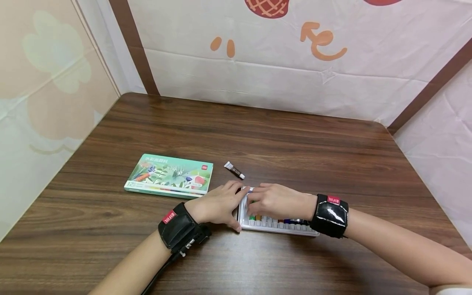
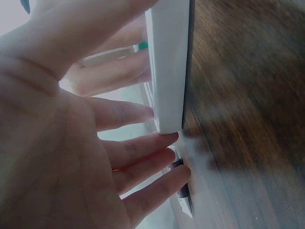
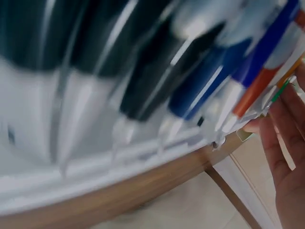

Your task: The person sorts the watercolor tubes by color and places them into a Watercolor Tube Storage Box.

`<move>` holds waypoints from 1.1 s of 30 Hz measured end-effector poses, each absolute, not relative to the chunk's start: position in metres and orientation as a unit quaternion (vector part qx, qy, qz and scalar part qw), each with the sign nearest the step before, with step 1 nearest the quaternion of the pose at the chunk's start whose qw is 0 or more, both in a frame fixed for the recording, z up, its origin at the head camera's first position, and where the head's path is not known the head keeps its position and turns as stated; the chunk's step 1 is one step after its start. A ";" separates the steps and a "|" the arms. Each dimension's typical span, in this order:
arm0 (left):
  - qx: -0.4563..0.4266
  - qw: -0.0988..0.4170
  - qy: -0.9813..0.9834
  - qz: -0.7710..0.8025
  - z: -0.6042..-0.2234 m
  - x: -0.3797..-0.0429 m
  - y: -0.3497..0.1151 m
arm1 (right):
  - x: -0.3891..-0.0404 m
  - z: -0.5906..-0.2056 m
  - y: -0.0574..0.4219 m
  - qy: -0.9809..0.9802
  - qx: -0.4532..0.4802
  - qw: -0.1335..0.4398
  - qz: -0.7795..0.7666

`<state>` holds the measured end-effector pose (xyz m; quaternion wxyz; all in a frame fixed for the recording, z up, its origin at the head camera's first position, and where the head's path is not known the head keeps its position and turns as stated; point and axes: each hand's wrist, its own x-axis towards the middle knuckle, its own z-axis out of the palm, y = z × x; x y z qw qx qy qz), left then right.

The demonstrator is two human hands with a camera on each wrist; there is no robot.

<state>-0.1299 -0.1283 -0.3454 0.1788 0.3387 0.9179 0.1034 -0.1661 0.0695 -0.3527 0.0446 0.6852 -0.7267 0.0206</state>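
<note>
A white tray (image 1: 280,230) of small paint tubes lies on the table in the head view. My left hand (image 1: 221,203) rests at its left end, thumb by the near corner, fingers stretched toward the far corner. In the left wrist view those fingers (image 2: 138,149) lie fairly straight against the tray's end wall. My right hand (image 1: 274,200) reaches over the left part of the tray, fingers lowered among the tubes near a green tube (image 1: 252,218). I cannot tell whether they pinch a tube. Black, blue and red-orange tubes (image 3: 257,91) fill the right wrist view.
A single brown paint tube (image 1: 235,170) lies loose behind the tray's left end. To the left is a flat green illustrated paint box (image 1: 169,174). The dark wooden table (image 1: 258,139) reaches back to a printed cloth wall (image 1: 258,73).
</note>
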 end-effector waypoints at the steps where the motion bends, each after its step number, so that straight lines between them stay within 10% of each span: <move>1: 0.337 0.180 0.918 0.105 -0.345 -0.130 -0.128 | -0.166 -0.353 0.070 -0.729 0.683 0.045 0.020; 33: 0.322 0.207 0.918 0.106 -0.341 -0.127 -0.129 | -0.263 -0.356 0.024 -0.758 0.651 -0.002 0.034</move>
